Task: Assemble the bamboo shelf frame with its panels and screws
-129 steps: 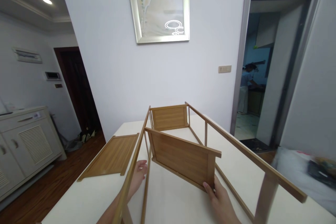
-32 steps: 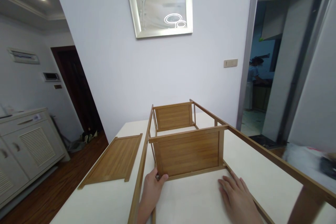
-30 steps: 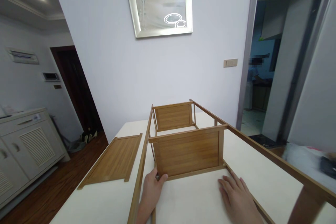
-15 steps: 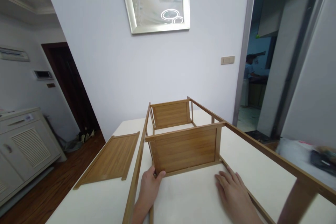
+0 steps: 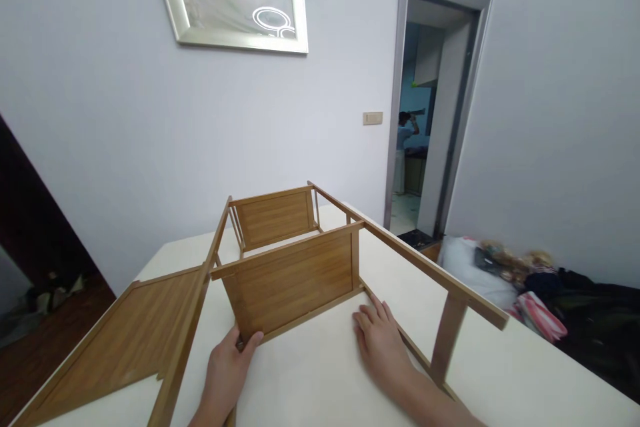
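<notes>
A brown wooden shelf rack lies on its side, its long rails and crosswise shelf panels standing up from the table. At the lower left corner of the nearer shelf panel (image 5: 295, 280), my left hand (image 5: 227, 363) is closed, thumb over the panel's bottom edge and fingers behind the corner. My right hand (image 5: 383, 343) lies palm down with fingers stretched out, touching the lower right rail (image 5: 417, 353). A farther shelf panel (image 5: 275, 219) spans the rack's far end. Left of the rack, a loose wooden panel (image 5: 115, 333) lies flat, partly hidden behind the left rail (image 5: 193, 320).
The white table (image 5: 505, 367) carries everything. Beyond it are a wall with a framed picture (image 5: 240, 0) and a switch plate (image 5: 373, 118). A person (image 5: 405, 137) stands through the doorway at right. Clothes and bags (image 5: 530, 287) are heaped beyond the table's right side.
My view has swung to the right, so the rack appears farther left and more of the heap shows. Both hands keep about the same places on the rack.
</notes>
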Action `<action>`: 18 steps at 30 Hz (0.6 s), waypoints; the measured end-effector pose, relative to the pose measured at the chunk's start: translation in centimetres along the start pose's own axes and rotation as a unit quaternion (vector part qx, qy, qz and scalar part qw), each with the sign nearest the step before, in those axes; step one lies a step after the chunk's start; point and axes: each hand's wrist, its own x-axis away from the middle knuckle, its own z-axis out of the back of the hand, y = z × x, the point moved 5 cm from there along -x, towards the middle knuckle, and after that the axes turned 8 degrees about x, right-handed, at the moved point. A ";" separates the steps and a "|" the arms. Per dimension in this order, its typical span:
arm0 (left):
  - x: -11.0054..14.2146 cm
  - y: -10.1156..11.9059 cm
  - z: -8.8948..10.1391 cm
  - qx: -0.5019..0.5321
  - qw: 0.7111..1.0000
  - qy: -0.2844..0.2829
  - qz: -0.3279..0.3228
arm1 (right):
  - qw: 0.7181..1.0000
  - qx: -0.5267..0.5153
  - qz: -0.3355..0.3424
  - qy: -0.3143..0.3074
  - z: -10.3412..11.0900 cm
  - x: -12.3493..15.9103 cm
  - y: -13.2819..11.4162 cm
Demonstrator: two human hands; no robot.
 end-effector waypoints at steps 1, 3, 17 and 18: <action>0.0 -0.1 0.0 -0.008 1.000 0.001 -0.001 | 1.000 -0.003 -0.001 0.000 -0.1 0.0 0.0; -0.1 -0.2 0.1 -0.022 1.000 0.002 -0.002 | 1.000 -0.008 -0.004 -0.005 -0.2 0.1 0.1; -0.3 -0.7 -0.1 -0.017 1.000 -0.008 0.010 | 0.999 -0.024 -0.020 -0.025 0.3 0.2 0.2; -0.3 -0.8 -0.1 -0.013 1.000 -0.006 0.011 | 0.999 -0.030 -0.021 -0.034 0.7 0.2 0.1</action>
